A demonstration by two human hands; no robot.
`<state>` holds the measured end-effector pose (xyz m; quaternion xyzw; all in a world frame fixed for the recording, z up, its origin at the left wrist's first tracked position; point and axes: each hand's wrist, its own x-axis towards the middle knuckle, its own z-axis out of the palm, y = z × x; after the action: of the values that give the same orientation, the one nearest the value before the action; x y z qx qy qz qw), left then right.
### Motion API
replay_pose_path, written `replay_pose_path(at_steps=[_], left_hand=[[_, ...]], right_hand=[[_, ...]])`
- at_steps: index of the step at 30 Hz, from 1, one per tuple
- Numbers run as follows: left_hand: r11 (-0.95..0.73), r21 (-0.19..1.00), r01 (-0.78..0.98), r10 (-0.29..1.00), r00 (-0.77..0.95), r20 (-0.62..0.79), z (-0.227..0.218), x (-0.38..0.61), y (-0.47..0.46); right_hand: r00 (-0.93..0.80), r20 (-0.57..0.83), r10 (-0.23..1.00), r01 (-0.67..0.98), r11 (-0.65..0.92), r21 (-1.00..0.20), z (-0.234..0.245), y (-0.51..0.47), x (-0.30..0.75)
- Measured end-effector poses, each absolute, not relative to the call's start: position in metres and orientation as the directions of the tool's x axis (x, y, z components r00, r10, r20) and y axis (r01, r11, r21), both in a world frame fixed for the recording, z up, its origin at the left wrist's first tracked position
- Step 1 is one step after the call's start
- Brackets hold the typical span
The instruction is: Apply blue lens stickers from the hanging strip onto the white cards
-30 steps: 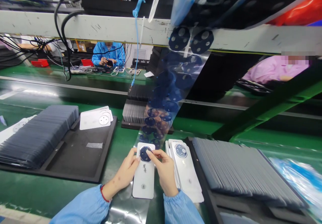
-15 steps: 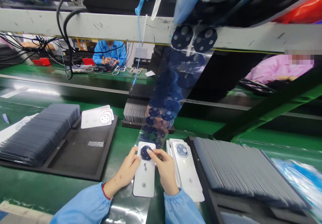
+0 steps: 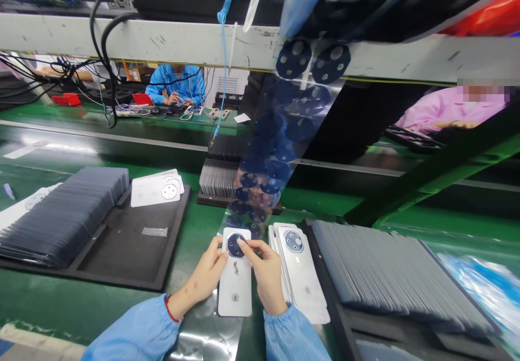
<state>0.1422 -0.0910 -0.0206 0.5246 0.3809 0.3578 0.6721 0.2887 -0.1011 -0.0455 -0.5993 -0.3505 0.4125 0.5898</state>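
A white phone back cover lies between my hands, a dark round camera-area film near its top and black characters below. My left hand grips the cover's upper left edge, thumb beside the dark film. From the other side my right hand is closed at the upper right edge, its thumb pressed on the film. Just to the right, several white back covers lie in an overlapping pile. A clear strip with dark round films slopes down from above to behind the held cover.
Black trays at left and right hold rows of upright sheets; two or more white covers rest on the left one. A rack of sheets stands ahead. A grey beam crosses above. Co-workers sit beyond.
The held cover's lower end has swung slightly to the right. My hands keep nearly the same places, my right thumb still on the film.
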Motion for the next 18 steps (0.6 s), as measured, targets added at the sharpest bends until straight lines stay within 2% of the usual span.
replay_pose_path(at_steps=[18], left_hand=[[0.209,0.975,-0.078,0.874,0.462,-0.15,-0.0229,0.1408,-0.0906]], right_hand=[[0.435,0.025,0.9,0.081,-0.012,-0.997,-0.0495,-0.1024,0.2878]])
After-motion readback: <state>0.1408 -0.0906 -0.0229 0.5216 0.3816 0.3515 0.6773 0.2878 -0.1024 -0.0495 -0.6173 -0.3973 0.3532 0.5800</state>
